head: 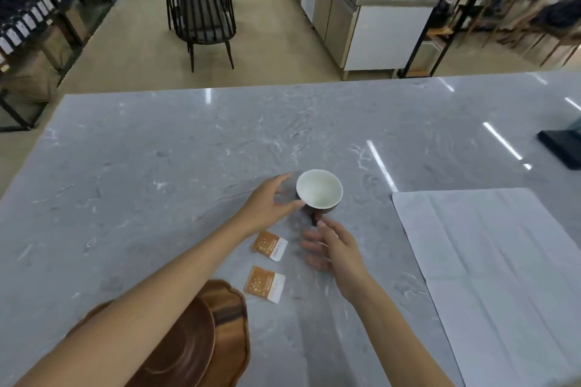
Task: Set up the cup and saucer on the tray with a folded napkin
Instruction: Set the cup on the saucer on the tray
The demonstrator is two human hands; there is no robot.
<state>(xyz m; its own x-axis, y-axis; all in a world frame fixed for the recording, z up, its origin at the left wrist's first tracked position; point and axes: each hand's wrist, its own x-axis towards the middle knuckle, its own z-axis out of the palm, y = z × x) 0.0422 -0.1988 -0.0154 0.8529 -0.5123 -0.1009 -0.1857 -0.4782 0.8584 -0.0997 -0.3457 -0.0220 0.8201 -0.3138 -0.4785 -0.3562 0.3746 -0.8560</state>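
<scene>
Cup (319, 189) sits out on the grey marble bench (157, 151), well away from where it needs to end up, which is the wooden tray (234, 317) down at the near edge with the brown saucer (185, 345) already on it. Both hands are closing in on it and neither has it yet from what I can see: left hand (270, 201) is spread wide with the thumb tip right at the rim, right hand (333, 248) is loosely open with a fingertip near the little dark handle (313, 219), though that hand is blurry so I can't tell if it's actually touching. My worry is the handle grab. It's small and dark, and a hurried pinch could just nudge the cup and send it skidding on that slick stone, or tip it. The carry back crosses the 2 orange sachets (269, 246), lying between the cup and the tray, so a low sweep of the forearm could scatter them. The left forearm also lies over the saucer and tray, so pulling back carelessly might bump the saucer off centre. And the napkin (490, 276) is a big white sheet spread flat on the right, not folded yet as far as I can tell, with 1 corner near the cup, so a dragged wrist might rumple it before the fold happens.
</scene>
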